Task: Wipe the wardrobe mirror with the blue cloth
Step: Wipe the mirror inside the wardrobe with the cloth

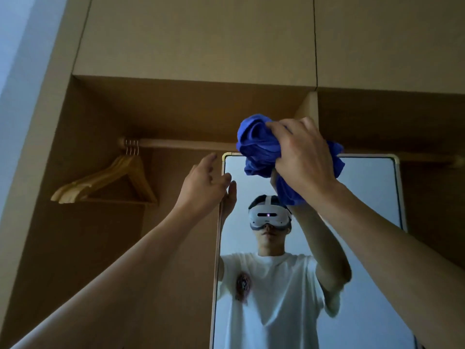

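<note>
A tall wardrobe mirror (372, 197) with a pale rounded frame stands in the open wardrobe. My right hand (302, 157) grips a bunched blue cloth (259, 144) against the mirror's top edge, near its upper left corner. The cloth's lower folds hang below my palm. My left hand (203, 182) is at the mirror's left edge, fingers loosely spread, fingertips touching or nearly touching the frame. The glass reflects a person with a white headset and white T-shirt, both arms raised.
A wooden hanging rail (181, 143) runs across the wardrobe behind the mirror top. Several wooden hangers (110, 180) hang at its left end. Closed upper cabinet doors (196, 34) sit above. A wardrobe divider panel (308, 104) stands just behind the cloth.
</note>
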### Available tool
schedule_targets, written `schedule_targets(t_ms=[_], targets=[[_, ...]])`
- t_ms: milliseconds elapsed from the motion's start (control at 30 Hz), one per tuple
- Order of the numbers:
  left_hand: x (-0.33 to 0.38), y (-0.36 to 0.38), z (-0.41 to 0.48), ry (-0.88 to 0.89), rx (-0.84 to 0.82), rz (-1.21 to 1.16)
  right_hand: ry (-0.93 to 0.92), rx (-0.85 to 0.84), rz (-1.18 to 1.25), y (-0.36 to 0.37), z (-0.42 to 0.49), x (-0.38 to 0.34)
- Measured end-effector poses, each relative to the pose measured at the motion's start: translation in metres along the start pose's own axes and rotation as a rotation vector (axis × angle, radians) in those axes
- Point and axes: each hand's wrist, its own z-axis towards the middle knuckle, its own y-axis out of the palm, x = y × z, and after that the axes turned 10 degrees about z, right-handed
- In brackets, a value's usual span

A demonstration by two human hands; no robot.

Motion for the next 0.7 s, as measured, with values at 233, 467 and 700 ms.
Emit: schedule_targets(t_ms=[233,467,700], targets=[[0.012,0.008,0.011,0.139,-0.064,0.111,0.041,0.019,-0.149,-0.023,-0.008,0.027],[0.016,0.014,0.026,0.142,-0.056,0.074,0.142,0.025,-0.271,-0.053,-0.019,0.062],[0.013,0.018,0.021,0.177,0.016,0.056,0.199,-0.081,-0.281,-0.057,-0.018,0.072]])
